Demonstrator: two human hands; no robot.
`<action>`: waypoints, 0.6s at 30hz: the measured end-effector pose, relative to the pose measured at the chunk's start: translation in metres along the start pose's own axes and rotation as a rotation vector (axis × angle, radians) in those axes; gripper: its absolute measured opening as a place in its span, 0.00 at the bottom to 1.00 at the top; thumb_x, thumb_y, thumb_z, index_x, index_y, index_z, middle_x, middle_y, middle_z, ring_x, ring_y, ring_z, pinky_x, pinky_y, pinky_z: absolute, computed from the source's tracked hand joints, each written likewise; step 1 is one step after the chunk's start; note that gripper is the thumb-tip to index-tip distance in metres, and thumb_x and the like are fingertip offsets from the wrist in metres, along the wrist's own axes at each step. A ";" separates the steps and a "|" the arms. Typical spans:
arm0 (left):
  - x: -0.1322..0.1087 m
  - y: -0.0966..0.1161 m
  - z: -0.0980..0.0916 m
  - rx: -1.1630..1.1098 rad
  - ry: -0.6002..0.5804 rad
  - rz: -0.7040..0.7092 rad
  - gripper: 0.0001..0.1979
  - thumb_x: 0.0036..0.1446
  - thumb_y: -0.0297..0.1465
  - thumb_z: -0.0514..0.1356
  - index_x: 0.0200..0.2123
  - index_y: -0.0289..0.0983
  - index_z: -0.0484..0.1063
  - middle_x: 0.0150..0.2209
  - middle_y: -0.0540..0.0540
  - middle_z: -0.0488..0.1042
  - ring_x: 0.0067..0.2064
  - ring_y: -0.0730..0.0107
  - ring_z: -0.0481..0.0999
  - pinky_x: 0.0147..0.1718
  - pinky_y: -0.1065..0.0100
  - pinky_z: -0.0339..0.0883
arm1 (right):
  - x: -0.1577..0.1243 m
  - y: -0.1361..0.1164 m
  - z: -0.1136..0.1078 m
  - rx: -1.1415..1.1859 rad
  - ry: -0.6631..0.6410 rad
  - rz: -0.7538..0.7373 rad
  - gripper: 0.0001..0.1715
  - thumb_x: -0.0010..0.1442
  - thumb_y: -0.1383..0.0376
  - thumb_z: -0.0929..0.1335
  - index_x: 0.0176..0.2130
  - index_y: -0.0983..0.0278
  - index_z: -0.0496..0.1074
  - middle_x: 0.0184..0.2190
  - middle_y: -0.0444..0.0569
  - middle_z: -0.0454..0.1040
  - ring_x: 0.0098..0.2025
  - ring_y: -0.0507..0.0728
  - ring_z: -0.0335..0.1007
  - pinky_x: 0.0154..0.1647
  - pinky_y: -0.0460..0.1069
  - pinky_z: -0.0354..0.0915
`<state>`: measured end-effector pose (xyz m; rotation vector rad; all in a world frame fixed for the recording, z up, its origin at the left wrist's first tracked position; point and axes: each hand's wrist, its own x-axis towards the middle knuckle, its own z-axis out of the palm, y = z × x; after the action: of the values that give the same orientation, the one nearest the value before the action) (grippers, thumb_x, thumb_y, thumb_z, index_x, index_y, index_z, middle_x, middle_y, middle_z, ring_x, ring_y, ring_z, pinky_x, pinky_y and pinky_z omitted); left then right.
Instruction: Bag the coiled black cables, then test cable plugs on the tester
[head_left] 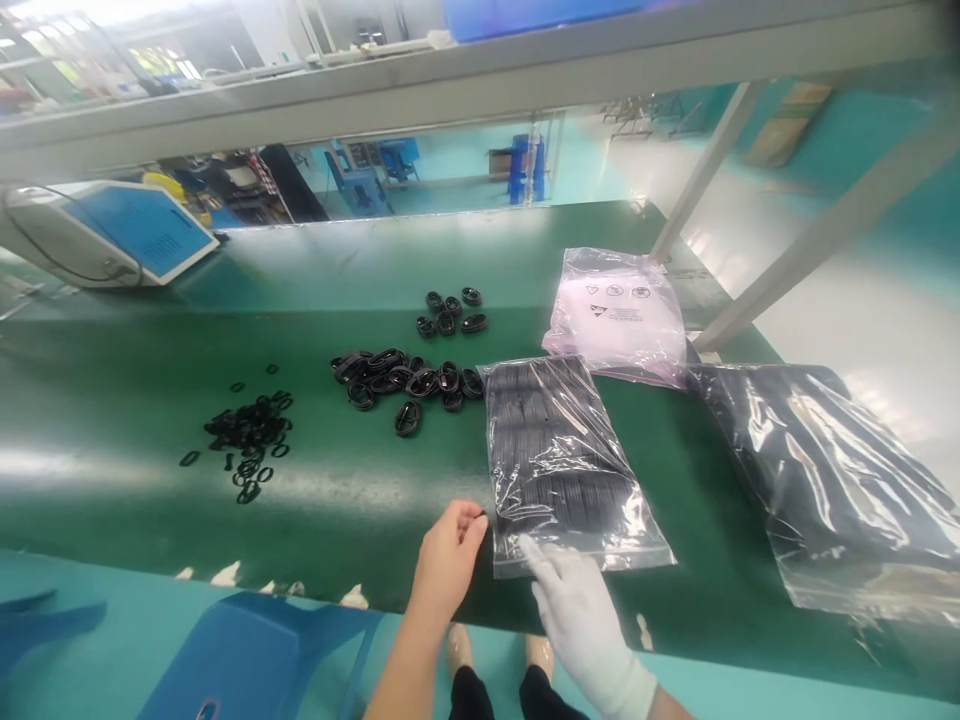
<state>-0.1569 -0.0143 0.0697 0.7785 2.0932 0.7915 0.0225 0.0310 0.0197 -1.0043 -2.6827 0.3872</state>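
My left hand, bare, is at the left edge of a clear zip bag packed with rows of thin black strips. Its fingers are curled into a pinch; a small dark bit shows at the fingertips, too little to name. My right hand, in a white glove, lies with fingers stretched out on the bag's lower edge. Beyond my left hand lie several coiled black bands, with a smaller group of black coils behind them. A heap of small black rings lies farther left.
A pink-tinted bag with printed symbols lies behind the clear bag. At the right is a larger clear bag with dark contents. A blue-and-white machine stands back left. A shelf crosses above; a blue stool stands below the front edge.
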 end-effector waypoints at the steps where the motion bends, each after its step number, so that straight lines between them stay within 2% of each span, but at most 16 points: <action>1: 0.010 0.000 0.002 -0.022 -0.015 0.009 0.11 0.56 0.38 0.52 0.36 0.39 0.68 0.32 0.47 0.74 0.34 0.66 0.73 0.34 0.68 0.62 | 0.004 -0.004 0.000 -0.039 -0.030 -0.007 0.33 0.54 0.73 0.63 0.58 0.57 0.59 0.38 0.51 0.72 0.35 0.58 0.66 0.36 0.53 0.61; 4: 0.032 -0.002 0.013 -0.063 -0.077 0.013 0.13 0.54 0.41 0.53 0.34 0.38 0.69 0.30 0.47 0.74 0.33 0.67 0.73 0.33 0.69 0.63 | 0.016 -0.011 -0.001 -0.119 -0.096 0.017 0.37 0.52 0.72 0.63 0.60 0.56 0.56 0.34 0.51 0.71 0.30 0.58 0.66 0.31 0.52 0.60; 6: 0.039 -0.004 0.019 -0.076 -0.096 -0.004 0.14 0.54 0.42 0.54 0.33 0.38 0.68 0.29 0.47 0.74 0.31 0.67 0.73 0.31 0.69 0.63 | 0.019 -0.012 0.000 -0.131 -0.115 0.035 0.37 0.53 0.72 0.63 0.61 0.56 0.55 0.33 0.50 0.71 0.30 0.58 0.66 0.30 0.52 0.60; 13: 0.042 -0.003 0.024 -0.069 -0.069 -0.047 0.15 0.50 0.45 0.58 0.29 0.39 0.69 0.28 0.48 0.74 0.29 0.68 0.72 0.28 0.70 0.61 | 0.013 -0.013 0.005 -0.103 -0.032 0.100 0.36 0.52 0.68 0.64 0.60 0.64 0.57 0.45 0.56 0.72 0.41 0.63 0.67 0.41 0.55 0.60; 18: 0.032 -0.007 0.018 -0.108 -0.072 -0.054 0.17 0.50 0.47 0.56 0.33 0.39 0.69 0.30 0.48 0.74 0.31 0.68 0.73 0.29 0.70 0.63 | 0.017 -0.013 -0.002 -0.077 -0.107 0.122 0.39 0.52 0.67 0.65 0.62 0.62 0.53 0.43 0.55 0.75 0.39 0.63 0.69 0.41 0.54 0.61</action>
<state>-0.1615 0.0100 0.0413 0.6790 1.9823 0.8278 0.0026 0.0332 0.0279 -1.2069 -2.7579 0.3741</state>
